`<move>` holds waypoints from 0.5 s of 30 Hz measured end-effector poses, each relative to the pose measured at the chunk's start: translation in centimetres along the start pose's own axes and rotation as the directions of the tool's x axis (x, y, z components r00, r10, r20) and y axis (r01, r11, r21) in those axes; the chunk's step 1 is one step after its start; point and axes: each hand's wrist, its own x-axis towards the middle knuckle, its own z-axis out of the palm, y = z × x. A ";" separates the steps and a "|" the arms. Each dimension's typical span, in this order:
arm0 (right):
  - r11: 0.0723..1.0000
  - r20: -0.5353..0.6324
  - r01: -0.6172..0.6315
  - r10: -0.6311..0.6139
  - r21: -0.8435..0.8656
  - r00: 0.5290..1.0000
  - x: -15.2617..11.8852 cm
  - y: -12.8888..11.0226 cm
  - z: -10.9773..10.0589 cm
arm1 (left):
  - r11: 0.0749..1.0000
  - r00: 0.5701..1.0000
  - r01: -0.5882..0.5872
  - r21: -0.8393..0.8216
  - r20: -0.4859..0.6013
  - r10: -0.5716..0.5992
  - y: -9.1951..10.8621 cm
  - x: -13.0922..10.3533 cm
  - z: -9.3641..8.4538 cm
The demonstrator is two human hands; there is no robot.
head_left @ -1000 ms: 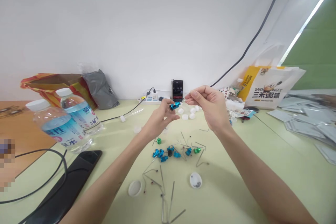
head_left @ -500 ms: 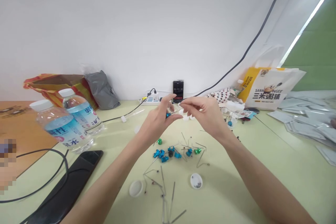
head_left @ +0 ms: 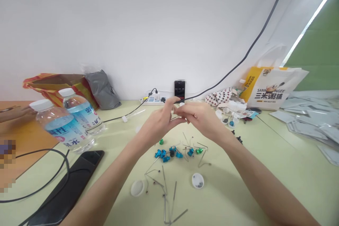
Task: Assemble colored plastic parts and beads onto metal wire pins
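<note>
Head view: holding left hand (head_left: 159, 122) and right hand (head_left: 200, 116) close together above the table (head_left: 278, 162), pinching a thin rod (head_left: 173, 118) in the right, between both hands; unable to tell the left's grip behind its own curled fingers. Seeing blue parts (head_left: 166, 159), bent rods (head_left: 180, 216) and two white caps (head_left: 137, 188) lying scattered nearer by.

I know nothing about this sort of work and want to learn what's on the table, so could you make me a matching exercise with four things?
Things:
1. water bottles
2. upright phone
3. cluster of blue parts
4. paper-like carrier bag

Descriptions:
A. on the table, between the forearms
B. yellow and white
C. at the left, white-capped
D. dark, showing digits

Pairs: 1-C, 2-D, 3-A, 4-B
</note>
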 end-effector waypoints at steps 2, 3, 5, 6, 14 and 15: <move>0.964 -0.034 -0.059 0.071 0.260 0.997 0.1 -0.2 -0.3 | 0.988 0.999 0.031 -0.149 -0.002 -0.032 -0.1 0.2 -0.5; 0.930 -0.055 -0.071 0.097 0.362 0.994 0.1 -0.2 -0.4 | 0.964 0.999 0.054 -0.261 0.017 -0.051 -0.2 0.2 -0.7; 0.890 -0.090 -0.056 0.108 0.453 0.990 0.2 -0.3 -0.7 | 0.872 0.990 0.112 -0.477 0.125 -0.059 -0.3 0.3 -1.1; 0.893 -0.102 -0.041 0.097 0.449 0.990 0.2 -0.3 -0.8 | 0.820 0.982 0.147 -0.553 0.181 -0.055 -0.3 0.3 -1.3; 0.987 -0.086 0.063 -0.051 0.148 0.995 0.2 -0.4 -1.1 | 0.550 0.957 0.287 -0.784 0.262 -0.125 0.1 0.2 -1.4; 0.989 -0.053 0.058 -0.051 0.137 0.997 0.3 -0.5 -1.2 | 0.547 0.957 0.286 -0.787 0.258 -0.130 0.1 0.2 -1.4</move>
